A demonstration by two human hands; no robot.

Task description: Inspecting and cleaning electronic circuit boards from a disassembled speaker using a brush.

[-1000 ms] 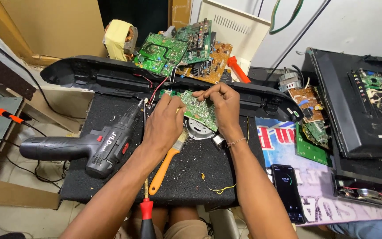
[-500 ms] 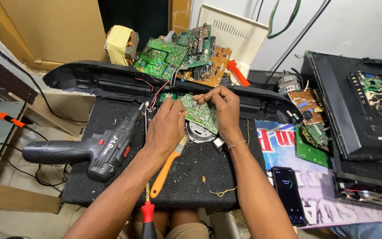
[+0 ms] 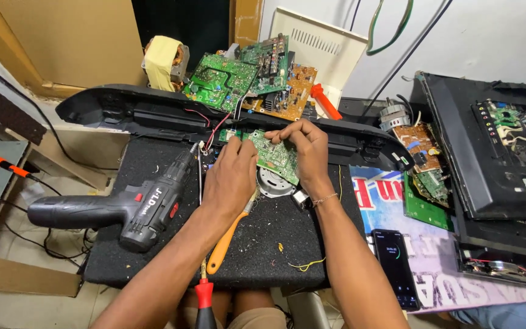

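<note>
The light is bright and even, maybe from above. Shadows are soft and small. Things look sharp, but lines bend a bit near the picture edges.

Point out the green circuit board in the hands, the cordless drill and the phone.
green circuit board [image 3: 275, 157], head view, bare middle between the hands.
cordless drill [image 3: 147, 204], head view, black body.
phone [image 3: 396, 267], head view, screen.

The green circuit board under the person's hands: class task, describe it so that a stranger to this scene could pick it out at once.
Start at the black padded work surface with the black cordless drill lying on it. At its far edge, both hands grip a small green circuit board, left hand, right hand. Unlike the green boards piled behind, it sits over a round metal speaker.
</note>
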